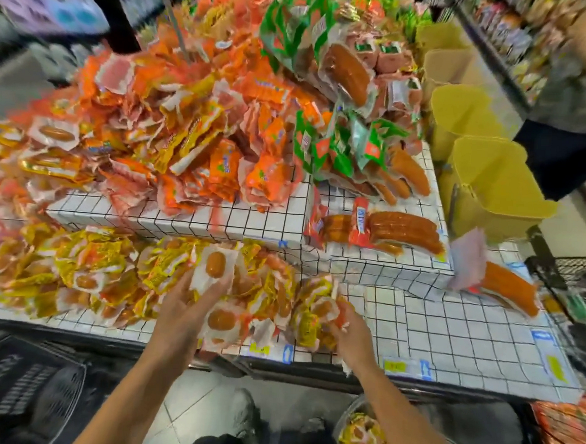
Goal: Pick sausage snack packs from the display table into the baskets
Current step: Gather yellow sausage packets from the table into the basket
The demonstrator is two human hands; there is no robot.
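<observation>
Low in the frame, the left hand (190, 304) holds a white snack pack (213, 270), the right hand (347, 328) grips yellow packs (313, 312), and a basket (362, 439) below the table (466, 335) is partly filled, with heaps left.

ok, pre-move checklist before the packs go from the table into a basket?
1. Left hand grips a clear-backed pack: ok.
2. Right hand grips yellow packs: ok, count cannot tell.
3. Basket with yellow packs under right forearm, open: ok.
4. Black basket lower left, contents: cannot tell.
5. Loose pack between the hands, near the table edge: not ok, may slide.
</observation>
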